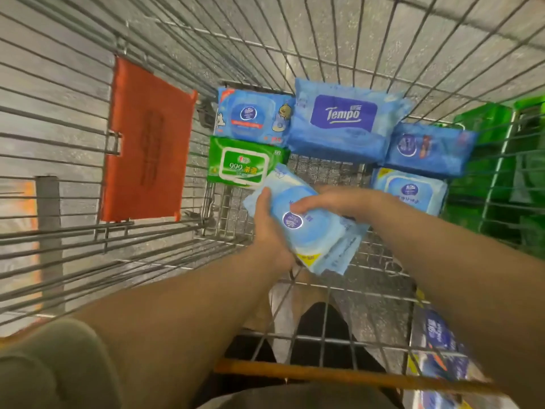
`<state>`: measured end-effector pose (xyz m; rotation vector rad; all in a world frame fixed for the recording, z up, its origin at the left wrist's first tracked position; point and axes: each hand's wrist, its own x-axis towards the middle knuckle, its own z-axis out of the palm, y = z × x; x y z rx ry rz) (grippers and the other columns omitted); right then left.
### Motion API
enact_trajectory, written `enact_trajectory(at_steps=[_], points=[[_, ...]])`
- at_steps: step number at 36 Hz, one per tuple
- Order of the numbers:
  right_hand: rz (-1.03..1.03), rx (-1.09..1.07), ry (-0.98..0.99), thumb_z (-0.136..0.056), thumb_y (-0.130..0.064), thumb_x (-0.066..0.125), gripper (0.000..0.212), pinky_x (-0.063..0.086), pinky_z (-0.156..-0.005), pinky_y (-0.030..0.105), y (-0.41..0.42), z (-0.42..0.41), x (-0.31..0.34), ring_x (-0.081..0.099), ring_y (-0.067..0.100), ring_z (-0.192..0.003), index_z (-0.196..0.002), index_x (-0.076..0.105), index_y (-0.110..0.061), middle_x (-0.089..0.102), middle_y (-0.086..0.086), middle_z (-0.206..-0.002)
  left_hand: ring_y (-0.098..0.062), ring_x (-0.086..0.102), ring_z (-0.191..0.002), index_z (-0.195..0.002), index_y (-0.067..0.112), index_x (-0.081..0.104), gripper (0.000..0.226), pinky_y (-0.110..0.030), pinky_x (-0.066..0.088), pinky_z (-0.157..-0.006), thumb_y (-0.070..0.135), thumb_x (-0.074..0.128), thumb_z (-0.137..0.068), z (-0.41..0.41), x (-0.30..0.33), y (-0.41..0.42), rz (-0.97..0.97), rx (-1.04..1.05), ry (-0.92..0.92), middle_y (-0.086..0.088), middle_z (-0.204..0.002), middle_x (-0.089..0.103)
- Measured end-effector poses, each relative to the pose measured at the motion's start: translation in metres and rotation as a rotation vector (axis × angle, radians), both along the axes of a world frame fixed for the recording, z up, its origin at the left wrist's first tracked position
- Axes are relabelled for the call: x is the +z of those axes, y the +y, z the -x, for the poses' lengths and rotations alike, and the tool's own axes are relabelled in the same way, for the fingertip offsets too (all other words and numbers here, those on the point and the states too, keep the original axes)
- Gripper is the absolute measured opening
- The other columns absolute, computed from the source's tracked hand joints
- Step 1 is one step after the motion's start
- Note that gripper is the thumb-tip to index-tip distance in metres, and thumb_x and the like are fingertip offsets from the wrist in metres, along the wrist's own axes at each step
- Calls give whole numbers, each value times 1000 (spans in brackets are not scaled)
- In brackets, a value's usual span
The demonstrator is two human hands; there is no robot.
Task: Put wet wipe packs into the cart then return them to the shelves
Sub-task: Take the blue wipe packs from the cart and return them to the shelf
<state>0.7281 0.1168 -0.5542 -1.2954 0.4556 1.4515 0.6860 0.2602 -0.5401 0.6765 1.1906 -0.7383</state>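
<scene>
I look down into a wire shopping cart (295, 48). Both hands hold a light blue wet wipe pack (306, 234) over the cart's floor. My left hand (267, 228) grips its left edge with the thumb on top. My right hand (333, 203) curls over its upper right side. Several packs lie at the cart's far end: a blue Tempo pack (343, 121), a blue pack with cartoon figures (253, 118), a green 999 pack (243, 163), a dark blue pack (427, 149) and a light blue pack (410, 191).
An orange child-seat flap (147, 143) hangs on the cart's left wall. A green cart or basket (495, 172) stands to the right. The orange cart handle (324, 373) runs across below my arms. Blue packages (439, 338) sit at lower right outside the cart.
</scene>
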Motion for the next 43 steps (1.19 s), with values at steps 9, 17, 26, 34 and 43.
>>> enact_trajectory(at_steps=[9, 17, 26, 34, 43], points=[[-108, -462, -133, -89, -21, 73, 26, 54, -100, 54, 5, -8, 109, 73, 32, -101, -114, 71, -15, 76, 14, -110, -37, 69, -106, -126, 7, 68, 71, -51, 54, -98, 65, 44, -93, -25, 103, 12, 60, -76, -231, -24, -125, 69], [-260, -913, -136, -74, -19, 79, 48, 62, -78, 44, 20, 4, 212, 73, 33, -92, -120, 70, -12, 74, 20, -112, -49, 60, -124, -136, 8, 63, 91, -70, 43, -105, 56, 89, -63, -62, 176, 30, -71, -312, -472, -28, -134, 62], [-317, -1260, -328, -84, -34, 72, 47, 54, -100, 48, 34, 40, 332, 70, 34, -109, -123, 71, -9, 71, 19, -123, -46, 68, -113, -149, 22, 42, 110, -67, 50, -98, 54, 96, -58, -86, 263, 27, -10, -560, -657, -23, -135, 63], [-391, -1489, -579, -79, -39, 70, 42, 59, -92, 43, 55, 112, 416, 71, 29, -109, -109, 80, -13, 71, 16, -124, -40, 75, -95, -133, 28, 44, 100, -66, 57, -86, 48, 94, -48, -50, 379, 11, 161, -858, -856, -20, -117, 71], [-225, -1742, -838, -55, -35, 97, 87, 47, -106, 51, 56, 219, 471, 62, 38, -123, -131, 66, -6, 64, 22, -133, -35, 76, -94, -139, 34, 40, 110, -62, 60, -83, 48, 91, -43, 37, 459, -23, 367, -1103, -986, -16, -126, 65]])
